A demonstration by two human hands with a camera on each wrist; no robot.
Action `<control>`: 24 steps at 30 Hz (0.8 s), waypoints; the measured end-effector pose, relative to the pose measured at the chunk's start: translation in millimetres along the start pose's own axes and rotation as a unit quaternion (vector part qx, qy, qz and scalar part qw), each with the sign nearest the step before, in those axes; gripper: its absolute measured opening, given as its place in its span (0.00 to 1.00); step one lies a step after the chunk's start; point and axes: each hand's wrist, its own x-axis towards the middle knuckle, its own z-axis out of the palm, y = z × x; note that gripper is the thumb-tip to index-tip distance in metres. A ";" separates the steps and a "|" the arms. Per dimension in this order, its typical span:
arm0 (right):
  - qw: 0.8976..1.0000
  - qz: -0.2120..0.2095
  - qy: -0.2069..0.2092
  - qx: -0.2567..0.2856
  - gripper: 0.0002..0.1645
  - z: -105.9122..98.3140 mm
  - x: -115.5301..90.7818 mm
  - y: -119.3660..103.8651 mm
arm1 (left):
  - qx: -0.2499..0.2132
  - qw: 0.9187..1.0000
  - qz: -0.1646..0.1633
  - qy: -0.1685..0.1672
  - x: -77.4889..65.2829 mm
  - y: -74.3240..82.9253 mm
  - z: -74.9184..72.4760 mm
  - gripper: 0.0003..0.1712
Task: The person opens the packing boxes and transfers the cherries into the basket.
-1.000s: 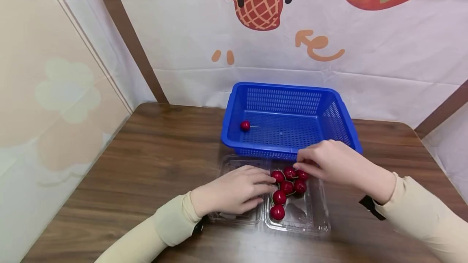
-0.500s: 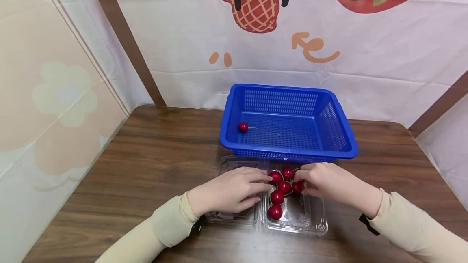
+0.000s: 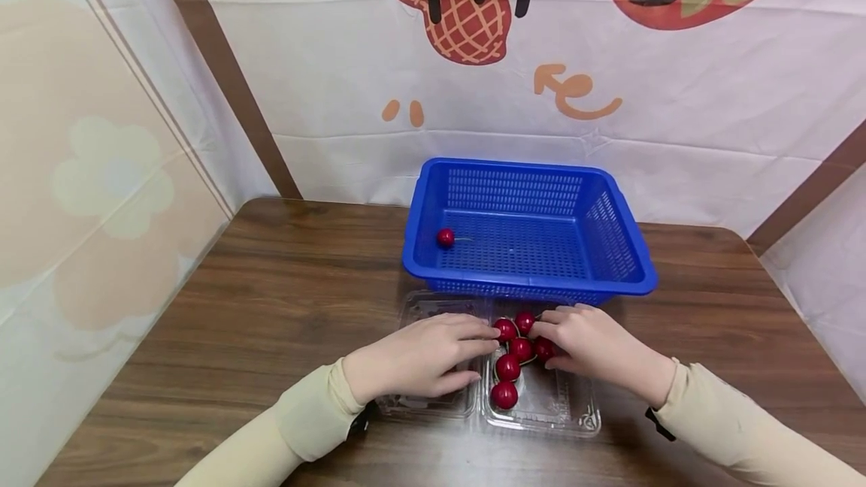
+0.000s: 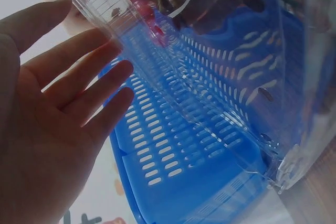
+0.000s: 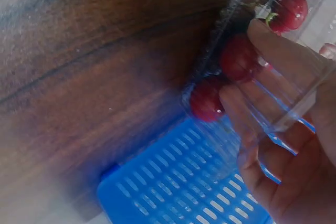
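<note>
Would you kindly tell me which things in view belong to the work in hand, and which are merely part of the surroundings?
Part of the work:
round red cherries
clear plastic two-part container
blue rectangular perforated plastic basket
left hand, over the container
right hand, at the cherries

Surroundings:
brown wood-grain table
white printed sheet behind

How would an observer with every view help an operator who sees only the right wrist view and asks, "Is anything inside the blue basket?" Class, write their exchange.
Observer: Yes, one red cherry lies inside the blue basket, near its left end.
Operator: Where is the left hand?
Observer: It is over the left half of the opened clear container.
Operator: And what is behind the basket?
Observer: A white backdrop, printed partly in red and orange.
</note>
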 end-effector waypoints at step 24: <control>0.998 0.000 -0.003 0.064 0.17 6.9 -1.6 6.1 | -0.008 1.000 -0.007 -0.006 -1.8 1.3 -0.9 0.28</control>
